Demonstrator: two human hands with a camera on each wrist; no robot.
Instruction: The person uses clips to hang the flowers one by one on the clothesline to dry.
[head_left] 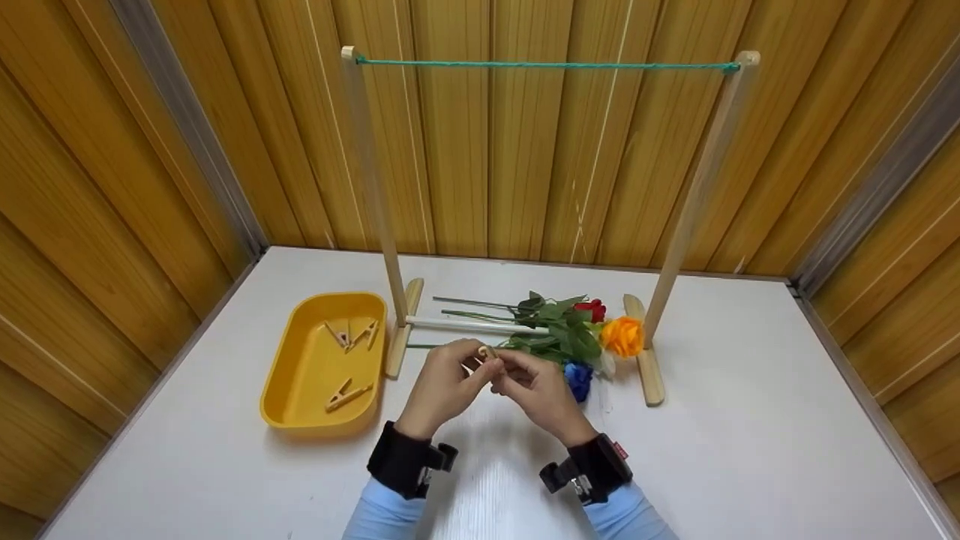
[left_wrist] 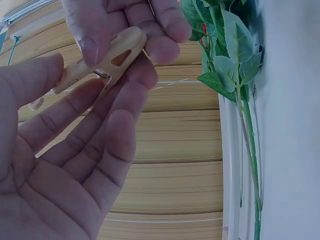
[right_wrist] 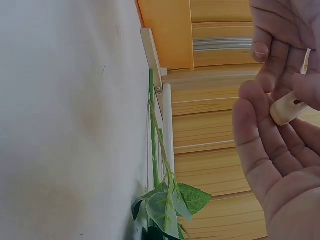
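A wooden clothespin (head_left: 489,352) is held up between both hands above the white table. My left hand (head_left: 446,386) pinches one end of it between thumb and fingers. From the other side, the right hand (head_left: 541,391) grips it, its thumb lying on the wood in the left wrist view. That view shows the clothespin (left_wrist: 117,57) slanting across the fingers, with a bit of its metal spring visible. Only a rounded end of the clothespin (right_wrist: 286,110) shows in the right wrist view. Just beyond the hands lie flowers with green leaves (head_left: 574,337).
A yellow tray (head_left: 281,375) with several clothespins (head_left: 349,394) stands at left. Behind the hands, a wooden frame (head_left: 679,217) carries a teal string (head_left: 540,64) between its posts. Red (head_left: 592,309), orange (head_left: 622,336) and blue blooms (head_left: 577,380) lie near its right foot.
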